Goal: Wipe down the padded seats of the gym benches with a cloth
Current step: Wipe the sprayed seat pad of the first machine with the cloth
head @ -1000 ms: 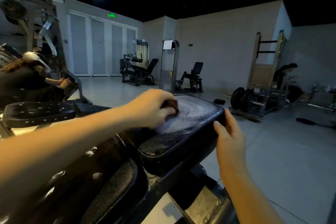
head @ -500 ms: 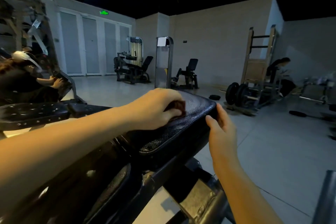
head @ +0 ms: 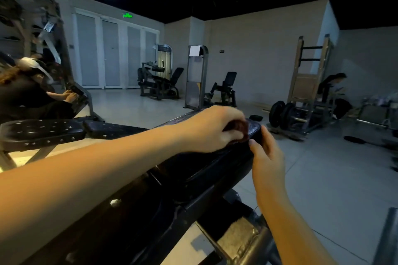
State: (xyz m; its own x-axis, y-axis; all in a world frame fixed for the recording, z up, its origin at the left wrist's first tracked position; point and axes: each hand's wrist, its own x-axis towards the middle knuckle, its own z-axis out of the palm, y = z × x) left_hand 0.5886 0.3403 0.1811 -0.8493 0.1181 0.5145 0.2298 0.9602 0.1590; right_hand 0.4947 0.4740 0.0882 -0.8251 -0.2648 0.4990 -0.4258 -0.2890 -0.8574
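A black padded bench seat (head: 204, 163) runs away from me at the centre. My left hand (head: 212, 128) grips a dark reddish cloth (head: 238, 130) and presses it on the seat's far end. My right hand (head: 266, 157) holds the seat's far right edge, thumb on top and fingers wrapped round the side. Most of the cloth is hidden under my left fingers.
A second black padded bench (head: 43, 133) stands to the left, with a person (head: 28, 92) behind it. Weight plates (head: 282, 114) and a wooden rack (head: 310, 84) stand at right, where another person (head: 331, 88) sits. Two machines (head: 159, 82) stand by the back wall.
My left hand has slid the cloth along the seat toward its far end. My right hand has stayed on the seat's edge, now close beside the cloth. The view has dropped lower.
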